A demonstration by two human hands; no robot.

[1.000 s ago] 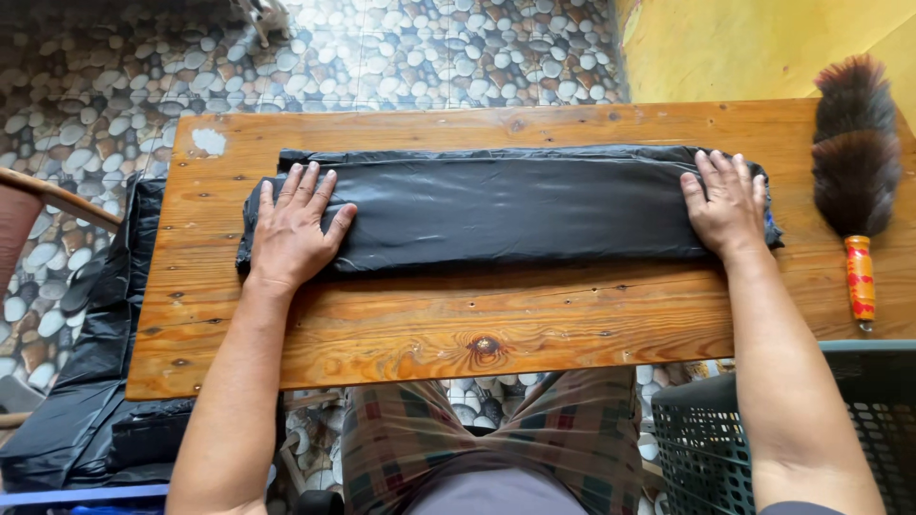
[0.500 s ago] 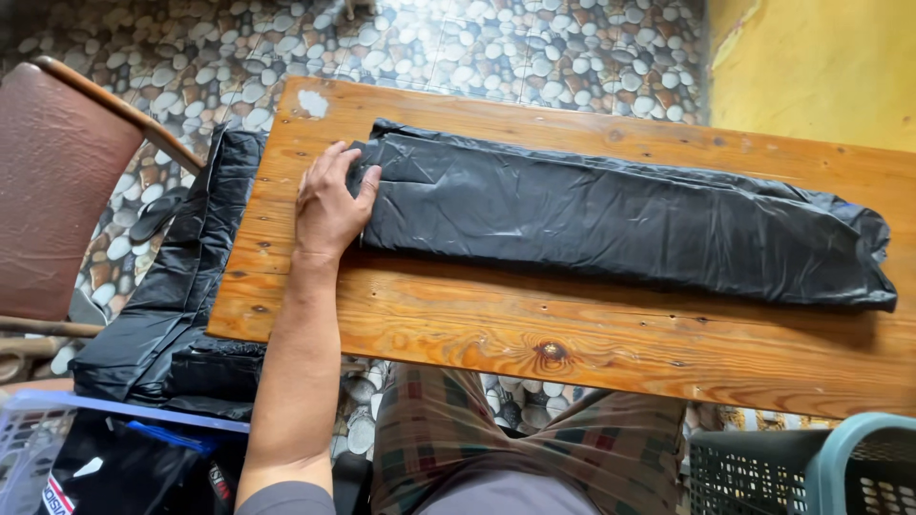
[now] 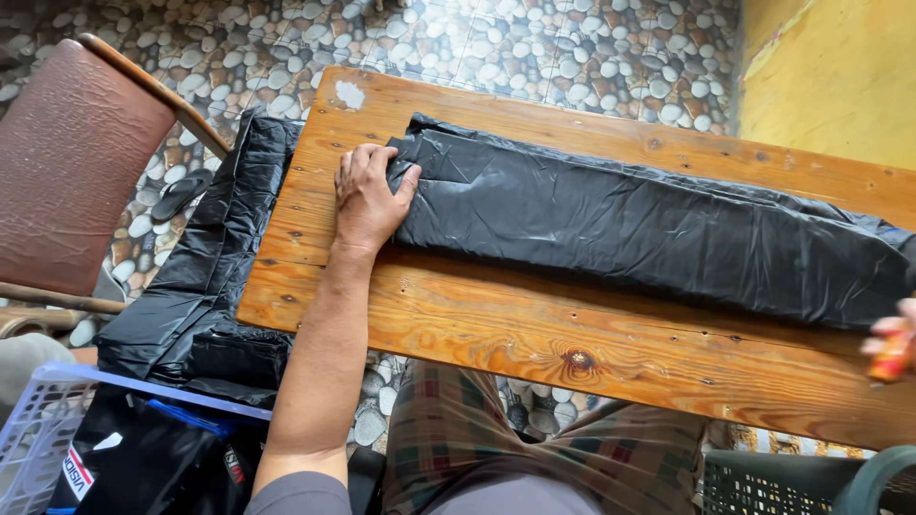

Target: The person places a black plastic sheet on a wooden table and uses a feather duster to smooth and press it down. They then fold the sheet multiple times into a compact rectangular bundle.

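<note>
A long folded black plastic sheet (image 3: pixel 649 224) lies lengthwise on a wooden table (image 3: pixel 534 329). My left hand (image 3: pixel 367 195) rests at the sheet's left end, fingers curled at the edge and thumb pressed on top of the plastic. Only the fingertips of my right hand (image 3: pixel 892 329) show at the right border of the view, closed around a small red-orange handle (image 3: pixel 889 358) just off the sheet's right end. Whatever the handle belongs to is out of view.
A pile of black plastic sheets (image 3: pixel 205 277) hangs beside the table's left end. A brown chair (image 3: pixel 72 162) stands further left, with a sandal (image 3: pixel 186 195) on the pebble floor. There is a white basket (image 3: pixel 38 429) at bottom left and a dark basket (image 3: pixel 792 486) at bottom right.
The view swung left. My left hand went from lying flat to curling its fingers on the sheet's left end. My right hand left the sheet and now holds the red-orange handle.
</note>
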